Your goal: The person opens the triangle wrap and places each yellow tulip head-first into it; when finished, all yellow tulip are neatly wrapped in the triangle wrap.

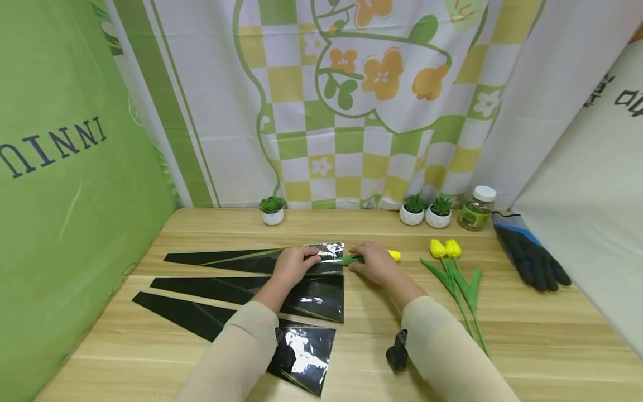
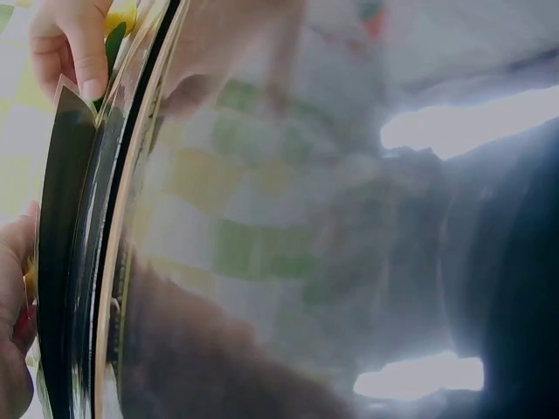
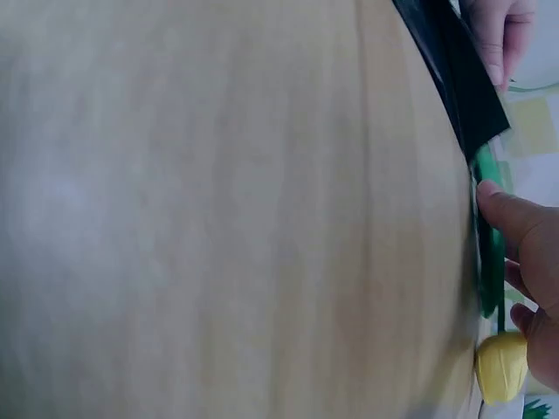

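A black glossy cone sleeve [image 1: 261,260] lies on the wooden table [image 1: 527,335], its wide end facing right. My left hand [image 1: 307,259] pinches that wide end; the sleeve [image 2: 79,218] fills the left wrist view edge-on. My right hand [image 1: 359,264] grips the green stem [image 3: 489,253] of a yellow tulip [image 1: 394,255] at the sleeve's mouth. The stem points into the black sleeve [image 3: 454,70] and the bud [image 3: 502,367] sticks out past my fingers. How far the stem is inside is hidden.
Two more black sleeves [image 1: 241,290] [image 1: 281,340] lie nearer me. Two yellow tulips [image 1: 444,248] lie to the right, black gloves [image 1: 532,258] beyond them. A white-lidded jar [image 1: 477,208] and three small potted succulents [image 1: 272,211] [image 1: 412,210] [image 1: 439,212] line the back edge. Fabric backdrops surround the table.
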`<action>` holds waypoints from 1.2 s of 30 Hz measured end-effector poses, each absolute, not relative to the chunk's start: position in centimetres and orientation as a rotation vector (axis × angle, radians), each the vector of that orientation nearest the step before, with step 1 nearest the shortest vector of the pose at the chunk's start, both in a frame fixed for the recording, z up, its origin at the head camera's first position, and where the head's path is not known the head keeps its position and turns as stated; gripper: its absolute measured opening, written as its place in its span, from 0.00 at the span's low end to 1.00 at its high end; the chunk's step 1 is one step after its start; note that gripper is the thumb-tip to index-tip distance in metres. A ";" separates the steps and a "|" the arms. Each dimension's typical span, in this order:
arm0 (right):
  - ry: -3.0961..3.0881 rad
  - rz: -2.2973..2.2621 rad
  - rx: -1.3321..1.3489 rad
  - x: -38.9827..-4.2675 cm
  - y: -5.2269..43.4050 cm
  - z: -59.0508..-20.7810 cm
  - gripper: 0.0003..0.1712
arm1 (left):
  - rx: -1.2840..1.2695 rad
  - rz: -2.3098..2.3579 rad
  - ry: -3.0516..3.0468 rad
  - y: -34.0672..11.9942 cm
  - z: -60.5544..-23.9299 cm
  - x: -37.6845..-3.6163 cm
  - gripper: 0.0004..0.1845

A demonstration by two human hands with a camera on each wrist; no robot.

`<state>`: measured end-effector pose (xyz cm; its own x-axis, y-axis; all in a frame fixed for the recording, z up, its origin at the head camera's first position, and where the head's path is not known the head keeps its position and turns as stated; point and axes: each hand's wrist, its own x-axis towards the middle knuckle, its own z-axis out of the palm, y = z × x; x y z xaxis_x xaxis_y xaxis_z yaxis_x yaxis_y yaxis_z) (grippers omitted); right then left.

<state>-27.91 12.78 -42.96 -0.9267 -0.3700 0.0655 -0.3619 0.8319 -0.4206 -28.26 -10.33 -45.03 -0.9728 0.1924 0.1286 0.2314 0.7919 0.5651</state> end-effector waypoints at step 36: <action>2.862 -0.973 -0.339 -28.1 20.1 -42.5 0.22 | -0.334 -0.954 -2.935 -10.6 -44.6 -28.2 0.17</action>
<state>-28.05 20.10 -42.45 -0.9702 -0.2413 -0.0230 -0.1773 0.7712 -0.6114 -28.18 -10.56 -44.63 -0.9762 0.1917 0.1011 0.2145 0.7882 0.5768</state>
